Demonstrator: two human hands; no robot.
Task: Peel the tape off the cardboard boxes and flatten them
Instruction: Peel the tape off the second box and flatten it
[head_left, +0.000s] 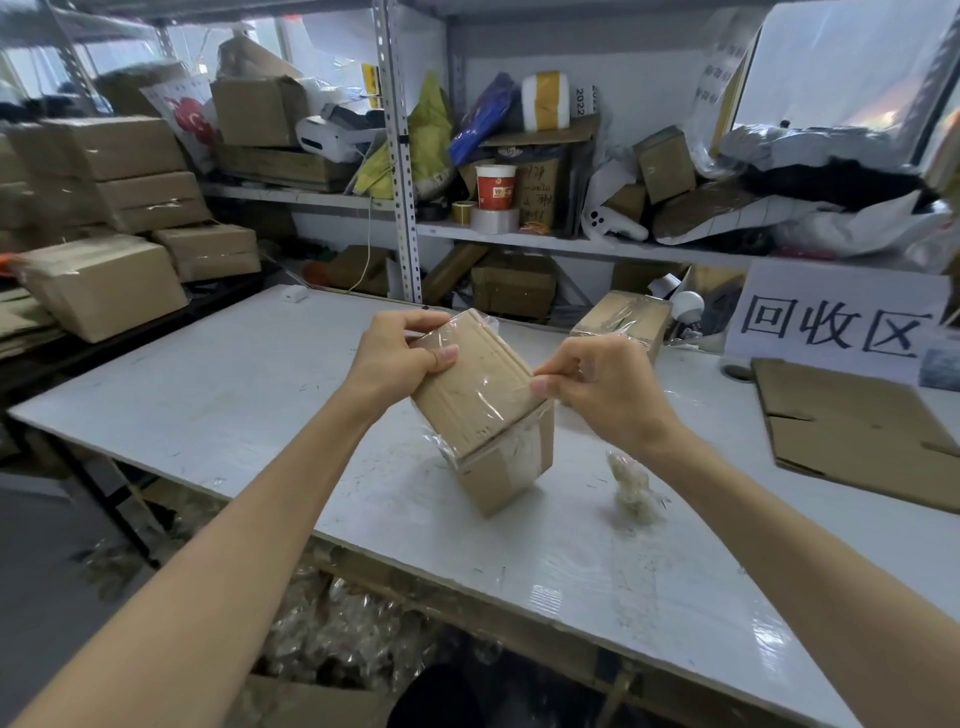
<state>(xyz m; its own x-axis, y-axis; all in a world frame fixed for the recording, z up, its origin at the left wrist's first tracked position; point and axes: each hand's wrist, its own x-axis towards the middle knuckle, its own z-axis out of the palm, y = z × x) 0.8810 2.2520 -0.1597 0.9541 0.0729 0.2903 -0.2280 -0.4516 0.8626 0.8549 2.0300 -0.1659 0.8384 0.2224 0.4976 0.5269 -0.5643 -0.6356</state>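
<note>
A small cardboard box (485, 410) wrapped in clear tape stands tilted on one corner on the white table (218, 395). My left hand (402, 353) grips its upper left end, thumb across the top face. My right hand (597, 384) pinches a strip of clear tape (511, 387) at the box's right edge. A crumpled wad of peeled tape (631, 491) lies on the table to the right of the box.
A second taped box (623, 319) stands behind my right hand. Flattened cardboard (857, 431) lies at the right under a white sign (836, 322). Stacked boxes (104, 228) fill the left side. Cluttered shelves (519, 239) run along the back. Discarded tape (337, 634) is piled under the table.
</note>
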